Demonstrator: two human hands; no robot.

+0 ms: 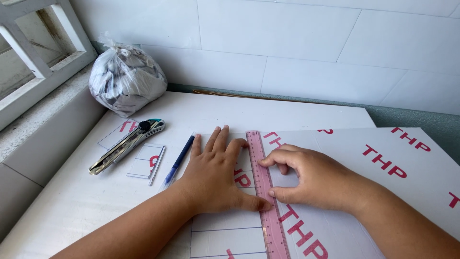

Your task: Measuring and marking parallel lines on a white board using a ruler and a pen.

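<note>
A pink ruler (267,201) lies lengthwise on a white foam board (354,163) with red printed letters and thin drawn lines. My left hand (215,172) rests flat on the board just left of the ruler, its thumb against the ruler's edge. My right hand (306,175) sits on the ruler's right side, with thumb and fingertips pressing on its edge. Neither hand holds anything.
A blue pen (177,162) lies left of my left hand. Further left are small cut board pieces (146,163) and a utility knife (127,145). A tied plastic bag (125,77) sits in the back left corner by a window ledge (38,86). A tiled wall (297,43) runs behind.
</note>
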